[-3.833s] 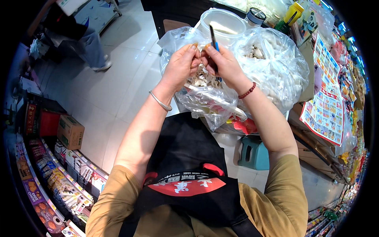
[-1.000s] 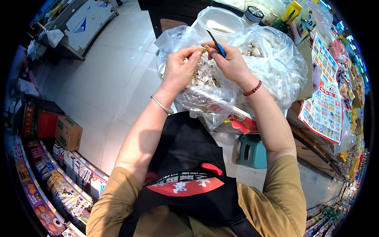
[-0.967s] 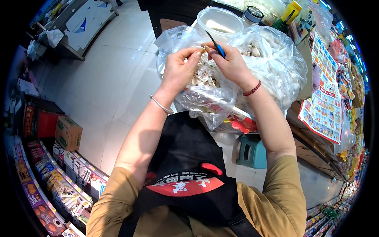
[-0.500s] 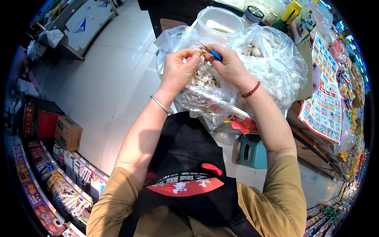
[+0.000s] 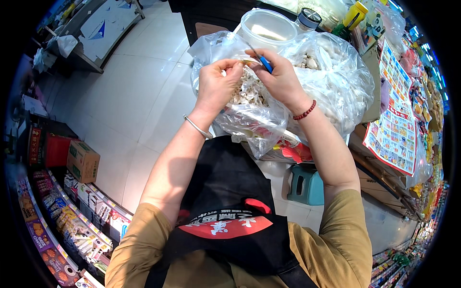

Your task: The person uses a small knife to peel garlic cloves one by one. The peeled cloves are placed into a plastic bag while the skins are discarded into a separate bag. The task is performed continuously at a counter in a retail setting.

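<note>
Over an open clear plastic bag (image 5: 254, 120), my two hands meet at the fingertips. My left hand (image 5: 218, 84) is closed in a pinch; a small pale piece (image 5: 224, 73) shows at its fingers, its kind too small to make out. In my right hand (image 5: 278, 79) is a small knife (image 5: 265, 64) with a blue handle, its thin blade pointing up and away to the left. Right thumb and left fingertips come together at a yellowish bit (image 5: 248, 61). Below them, whitish-brown scraps (image 5: 249, 91) fill the bag.
Another clear bag (image 5: 336, 86) with pale pieces lies to the right. Behind stand a round clear tub (image 5: 268, 29), a dark-lidded jar (image 5: 308, 18) and a yellow bottle (image 5: 354, 14). A teal stool (image 5: 307, 185) is under the table's near side. Stocked shelves (image 5: 72, 225) line the lower left.
My right hand has turned the knife: its blade now tilts more upright and its handle sits slightly lower. The right index finger has lifted a little. My left hand has barely moved.
</note>
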Demonstrator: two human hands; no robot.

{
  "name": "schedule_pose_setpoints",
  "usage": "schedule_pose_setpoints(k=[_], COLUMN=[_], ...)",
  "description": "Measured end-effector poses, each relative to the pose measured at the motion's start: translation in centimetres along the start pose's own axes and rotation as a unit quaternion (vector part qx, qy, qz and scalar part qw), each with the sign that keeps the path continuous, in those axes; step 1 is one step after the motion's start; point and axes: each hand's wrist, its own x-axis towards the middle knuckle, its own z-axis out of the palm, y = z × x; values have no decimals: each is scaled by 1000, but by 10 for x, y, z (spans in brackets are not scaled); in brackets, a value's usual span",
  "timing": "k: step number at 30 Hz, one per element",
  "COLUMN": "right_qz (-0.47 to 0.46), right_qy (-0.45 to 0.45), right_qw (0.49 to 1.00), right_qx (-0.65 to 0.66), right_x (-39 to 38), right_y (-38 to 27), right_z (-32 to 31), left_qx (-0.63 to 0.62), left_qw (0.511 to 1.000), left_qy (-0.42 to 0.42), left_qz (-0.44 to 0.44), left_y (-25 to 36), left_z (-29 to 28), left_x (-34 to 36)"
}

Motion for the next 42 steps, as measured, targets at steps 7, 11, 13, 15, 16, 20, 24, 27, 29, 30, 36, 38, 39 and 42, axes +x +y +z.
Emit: schedule_pose_setpoints(k=[7,11,13,15,16,20,24,27,29,30,36,38,39,42], right_qz=[32,13,34,49,50,120,131,137,151,157,183,218,217,238], right_qy=[3,53,56,49,40,-7,-46,-73,-92,-100,-144,-168,-164,-164], right_qw=[999,986,977,973,977,976,979,981,979,979,967,953,951,940], right_qx=[-16,155,201,221,205,183,150,114,98,88,103,130,146,179], right_x=[0,4,6,4,4,3,1,1,1,1,1,0,-1,0], right_y=[-5,-4,-11,-1,5,7,3,4,-2,-4,-10,-5,-2,-5], right_z=[-1,-1,-8,-5,-4,-8,-8,-10,-14,-16,-23,-24,-22,-22], left_qx=[-1,26,51,52,53,-67,-75,-68,-64,-63,-19,-20,-18,-31], left_qw=[1000,999,998,998,997,995,993,993,994,993,988,986,986,986], left_qy=[13,23,29,-1,-16,-68,-89,-94,-93,-94,-133,-139,-136,-123], left_qz=[-6,-2,-11,-37,-49,-11,-7,3,-6,-14,-75,-87,-95,-110], left_y=[0,-3,-2,4,7,3,-2,-6,-9,-11,-2,-2,0,5], left_z=[1,1,1,0,-1,-1,-3,-5,-6,-5,-14,-15,-15,-14], left_x=[-1,2,4,4,4,2,2,3,1,0,6,7,6,5])
